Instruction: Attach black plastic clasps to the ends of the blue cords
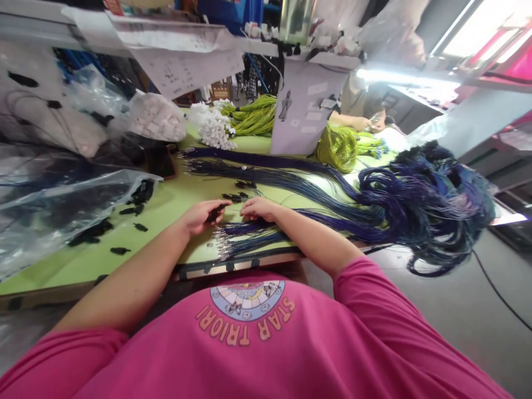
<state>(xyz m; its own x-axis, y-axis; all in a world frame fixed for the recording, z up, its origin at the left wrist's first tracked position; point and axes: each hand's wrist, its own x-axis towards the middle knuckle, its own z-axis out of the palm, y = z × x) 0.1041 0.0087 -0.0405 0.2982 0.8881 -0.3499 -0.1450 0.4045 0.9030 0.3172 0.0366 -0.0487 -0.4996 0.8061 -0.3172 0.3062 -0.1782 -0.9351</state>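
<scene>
My left hand [200,217] is closed on a small black connector housing [216,211], just above the green tabletop [174,194]. My right hand [258,208] faces it a short way to the right, with its fingers bent together; a thin wire may be in them, but I cannot make it out. Beneath my right forearm runs a bundle of dark blue wires [266,242], their bare metal-tipped ends [224,244] pointing left. Behind the hands lie several black connectors [236,197] joined to wires. A second long bundle of blue wires [266,176] stretches across farther back.
Loose black connectors [120,251] and a clear plastic bag [83,205] lie on the left. A large coil of blue wires [432,205] hangs over the right edge. Behind are white connectors [211,124], yellow-green wires [255,116] and a divider [303,105]. Another person's hand [361,123] works beyond.
</scene>
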